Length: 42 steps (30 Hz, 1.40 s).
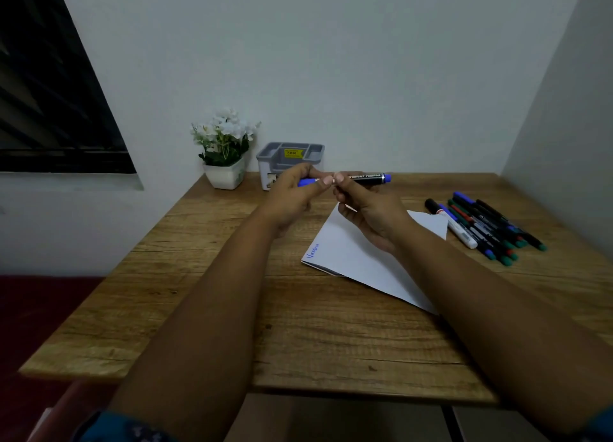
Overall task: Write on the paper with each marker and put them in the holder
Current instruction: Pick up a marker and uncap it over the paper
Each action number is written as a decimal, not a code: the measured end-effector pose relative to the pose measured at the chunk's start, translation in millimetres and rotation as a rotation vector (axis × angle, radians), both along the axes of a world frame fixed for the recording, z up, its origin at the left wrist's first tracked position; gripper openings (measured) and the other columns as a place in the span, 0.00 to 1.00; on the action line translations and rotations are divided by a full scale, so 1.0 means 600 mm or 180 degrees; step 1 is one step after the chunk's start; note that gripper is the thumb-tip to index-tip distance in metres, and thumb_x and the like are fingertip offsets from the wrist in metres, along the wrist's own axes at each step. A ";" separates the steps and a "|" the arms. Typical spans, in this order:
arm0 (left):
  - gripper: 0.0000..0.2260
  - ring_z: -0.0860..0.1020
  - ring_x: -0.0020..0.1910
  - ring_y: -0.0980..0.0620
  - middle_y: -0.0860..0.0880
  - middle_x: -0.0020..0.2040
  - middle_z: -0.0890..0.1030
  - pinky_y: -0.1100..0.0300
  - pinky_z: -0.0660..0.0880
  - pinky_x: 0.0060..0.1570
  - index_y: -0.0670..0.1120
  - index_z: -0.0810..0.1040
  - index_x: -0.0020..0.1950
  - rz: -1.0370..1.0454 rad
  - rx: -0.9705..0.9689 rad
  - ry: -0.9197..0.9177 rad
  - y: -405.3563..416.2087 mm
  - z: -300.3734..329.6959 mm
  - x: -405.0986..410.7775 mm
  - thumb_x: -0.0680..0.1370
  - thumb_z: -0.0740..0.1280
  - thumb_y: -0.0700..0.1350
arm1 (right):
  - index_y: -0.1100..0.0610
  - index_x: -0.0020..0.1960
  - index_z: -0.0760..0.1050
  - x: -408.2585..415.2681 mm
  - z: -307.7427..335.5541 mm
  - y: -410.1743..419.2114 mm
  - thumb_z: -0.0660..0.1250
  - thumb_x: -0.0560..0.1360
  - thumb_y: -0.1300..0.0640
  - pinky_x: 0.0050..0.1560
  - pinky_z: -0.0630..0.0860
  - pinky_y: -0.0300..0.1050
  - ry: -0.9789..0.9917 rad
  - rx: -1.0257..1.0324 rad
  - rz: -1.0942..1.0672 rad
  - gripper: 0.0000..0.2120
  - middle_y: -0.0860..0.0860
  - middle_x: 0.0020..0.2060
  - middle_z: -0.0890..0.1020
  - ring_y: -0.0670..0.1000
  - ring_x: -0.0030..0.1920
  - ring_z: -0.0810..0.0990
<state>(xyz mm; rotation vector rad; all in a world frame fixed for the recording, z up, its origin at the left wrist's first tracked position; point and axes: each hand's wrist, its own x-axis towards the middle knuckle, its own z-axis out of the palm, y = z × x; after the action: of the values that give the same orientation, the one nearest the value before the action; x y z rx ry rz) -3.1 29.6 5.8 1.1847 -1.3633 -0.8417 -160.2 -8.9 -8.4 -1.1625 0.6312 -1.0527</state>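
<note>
While your head camera is looking down over the desk, you are holding a blue marker (363, 177) level in the air between both hands, above the far edge of the table (205, 309). Its barrel is black with white lettering, a blue band is showing at its right end, and a blue cap (306, 182) is sitting at its left end. Your left hand (292, 193) is curling its fingers and thumb around that cap, though whether the cap is seated on the barrel or just off it I cannot tell. Your right hand (368, 212) is pinching the barrel near its middle, palm turned up and fingers folded beneath it. Both forearms are reaching forward, nearly meeting at the marker.

Directly under your right hand the paper (351, 252) is lying flat and turned at an angle: a white, smooth sheet carrying a short blue handwritten word near the corner below your left hand. Beyond your left hand, against the wall, the holder (290, 156) is standing upright, a grey and white plastic box with several open compartments and a yellow sticker inside. Well to the right of your right hand, a row of markers (484, 226) is lying side by side on the wood-grain tabletop, showing black, blue, green and red. Left of the holder, a flower pot (225, 176) of white blooms is standing.
</note>
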 end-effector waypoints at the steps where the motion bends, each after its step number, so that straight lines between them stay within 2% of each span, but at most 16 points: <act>1: 0.04 0.70 0.32 0.59 0.56 0.36 0.77 0.62 0.68 0.35 0.47 0.75 0.44 -0.0007 0.0009 -0.0055 0.000 -0.001 0.002 0.78 0.69 0.44 | 0.57 0.53 0.81 0.001 0.001 0.000 0.73 0.74 0.57 0.46 0.76 0.40 0.0042 0.0057 -0.0017 0.09 0.49 0.39 0.83 0.44 0.41 0.80; 5: 0.05 0.69 0.32 0.57 0.53 0.36 0.73 0.61 0.67 0.35 0.49 0.75 0.44 0.0055 0.0228 -0.0305 0.000 0.004 0.013 0.78 0.67 0.48 | 0.53 0.57 0.80 -0.010 0.012 -0.008 0.76 0.70 0.59 0.49 0.74 0.39 0.0189 -0.0045 -0.0422 0.16 0.48 0.44 0.84 0.45 0.50 0.80; 8: 0.06 0.69 0.32 0.56 0.51 0.38 0.75 0.60 0.68 0.33 0.50 0.72 0.44 0.0209 0.0115 -0.0579 0.000 0.002 0.037 0.77 0.69 0.47 | 0.53 0.55 0.81 -0.021 0.011 -0.011 0.77 0.69 0.55 0.45 0.75 0.33 0.1367 -0.1514 -0.0882 0.15 0.47 0.44 0.85 0.41 0.46 0.82; 10: 0.09 0.70 0.32 0.55 0.49 0.38 0.75 0.60 0.69 0.31 0.49 0.71 0.44 0.0222 0.0044 -0.0436 0.001 -0.002 0.046 0.75 0.72 0.42 | 0.56 0.57 0.81 -0.013 0.001 -0.010 0.76 0.71 0.54 0.44 0.73 0.30 0.2015 -0.2497 -0.0790 0.15 0.47 0.42 0.84 0.38 0.42 0.81; 12: 0.10 0.70 0.30 0.55 0.49 0.35 0.74 0.61 0.68 0.30 0.47 0.72 0.43 0.0126 -0.0031 -0.0196 -0.002 -0.002 0.045 0.73 0.72 0.36 | 0.58 0.60 0.78 0.006 -0.011 -0.013 0.73 0.73 0.55 0.44 0.74 0.36 0.2518 -0.3288 -0.0543 0.16 0.50 0.43 0.82 0.43 0.42 0.80; 15: 0.11 0.73 0.30 0.57 0.47 0.36 0.74 0.63 0.70 0.30 0.45 0.71 0.43 -0.0037 -0.0131 -0.0065 -0.010 -0.001 0.042 0.74 0.68 0.30 | 0.60 0.54 0.76 0.038 -0.007 -0.025 0.69 0.76 0.56 0.43 0.72 0.48 0.3137 -0.3999 -0.0665 0.10 0.57 0.46 0.79 0.56 0.45 0.78; 18: 0.10 0.76 0.30 0.58 0.48 0.37 0.76 0.66 0.72 0.30 0.46 0.72 0.44 0.0039 -0.0326 0.0425 -0.015 0.000 0.045 0.76 0.67 0.32 | 0.62 0.54 0.76 0.065 0.026 -0.034 0.66 0.78 0.57 0.42 0.71 0.48 0.3061 -0.3904 -0.0640 0.10 0.60 0.47 0.81 0.59 0.46 0.79; 20: 0.06 0.77 0.31 0.60 0.50 0.38 0.78 0.66 0.73 0.31 0.46 0.73 0.46 0.0306 -0.0555 0.1034 -0.022 0.006 0.053 0.78 0.66 0.35 | 0.61 0.62 0.73 0.083 0.044 -0.047 0.65 0.79 0.58 0.44 0.75 0.51 0.3113 -0.3846 -0.0541 0.14 0.60 0.46 0.83 0.62 0.45 0.81; 23: 0.01 0.76 0.37 0.58 0.50 0.42 0.78 0.64 0.74 0.39 0.46 0.74 0.50 0.0953 -0.0640 0.1704 -0.051 -0.005 0.081 0.80 0.64 0.43 | 0.51 0.78 0.51 0.108 0.067 -0.073 0.67 0.77 0.61 0.45 0.78 0.52 0.3044 -0.3472 -0.0644 0.37 0.59 0.42 0.84 0.58 0.41 0.82; 25: 0.11 0.78 0.50 0.53 0.47 0.53 0.79 0.59 0.75 0.49 0.43 0.73 0.60 0.1572 -0.0310 0.1257 -0.082 -0.042 0.103 0.80 0.65 0.46 | 0.46 0.79 0.41 0.123 0.077 -0.094 0.69 0.76 0.62 0.45 0.79 0.48 0.2706 -0.3171 -0.0795 0.45 0.59 0.39 0.83 0.56 0.38 0.82; 27: 0.25 0.71 0.66 0.46 0.44 0.69 0.71 0.52 0.71 0.63 0.43 0.65 0.73 0.1900 0.0177 0.0582 -0.102 -0.076 0.115 0.79 0.66 0.49 | 0.46 0.79 0.48 0.138 0.086 -0.121 0.68 0.76 0.63 0.47 0.79 0.49 0.2509 -0.3028 -0.0972 0.41 0.58 0.39 0.83 0.56 0.39 0.82; 29: 0.30 0.63 0.73 0.44 0.43 0.76 0.62 0.53 0.64 0.70 0.44 0.55 0.78 0.1966 0.0387 0.0401 -0.118 -0.087 0.116 0.80 0.64 0.48 | 0.50 0.76 0.57 0.159 0.091 -0.149 0.68 0.76 0.63 0.48 0.80 0.54 0.2374 -0.3000 -0.1165 0.33 0.57 0.41 0.82 0.56 0.40 0.82; 31: 0.29 0.63 0.73 0.43 0.42 0.76 0.62 0.54 0.63 0.69 0.43 0.54 0.78 0.1903 0.0381 0.0214 -0.136 -0.089 0.119 0.81 0.62 0.45 | 0.53 0.73 0.59 0.185 0.093 -0.174 0.67 0.76 0.64 0.46 0.81 0.55 0.2078 -0.2883 -0.1340 0.29 0.57 0.43 0.81 0.56 0.40 0.83; 35: 0.15 0.75 0.60 0.43 0.42 0.62 0.77 0.50 0.73 0.62 0.44 0.72 0.66 0.1605 0.0397 -0.0090 -0.163 -0.107 0.128 0.81 0.60 0.44 | 0.54 0.73 0.57 0.228 0.098 -0.211 0.61 0.78 0.68 0.44 0.80 0.51 0.1537 -0.2696 -0.1529 0.27 0.60 0.45 0.80 0.57 0.41 0.82; 39: 0.15 0.75 0.61 0.45 0.44 0.64 0.76 0.48 0.72 0.63 0.43 0.73 0.66 0.1571 0.0239 -0.0210 -0.171 -0.115 0.132 0.80 0.62 0.44 | 0.54 0.74 0.58 0.255 0.092 -0.239 0.57 0.79 0.67 0.39 0.76 0.48 0.1884 -0.2970 -0.1507 0.25 0.57 0.42 0.77 0.54 0.37 0.77; 42: 0.15 0.76 0.61 0.45 0.43 0.63 0.76 0.51 0.72 0.63 0.41 0.74 0.65 0.1590 0.0163 -0.0261 -0.171 -0.114 0.130 0.79 0.63 0.43 | 0.52 0.73 0.61 0.263 0.082 -0.259 0.58 0.78 0.68 0.42 0.77 0.51 0.2352 -0.3067 -0.1328 0.25 0.57 0.42 0.78 0.54 0.39 0.78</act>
<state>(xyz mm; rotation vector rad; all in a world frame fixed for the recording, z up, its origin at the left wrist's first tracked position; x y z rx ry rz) 75.2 -73.1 -62.6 1.5281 -1.0425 -0.4754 -2.3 -164.4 41.1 -2.3948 1.0066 -1.3212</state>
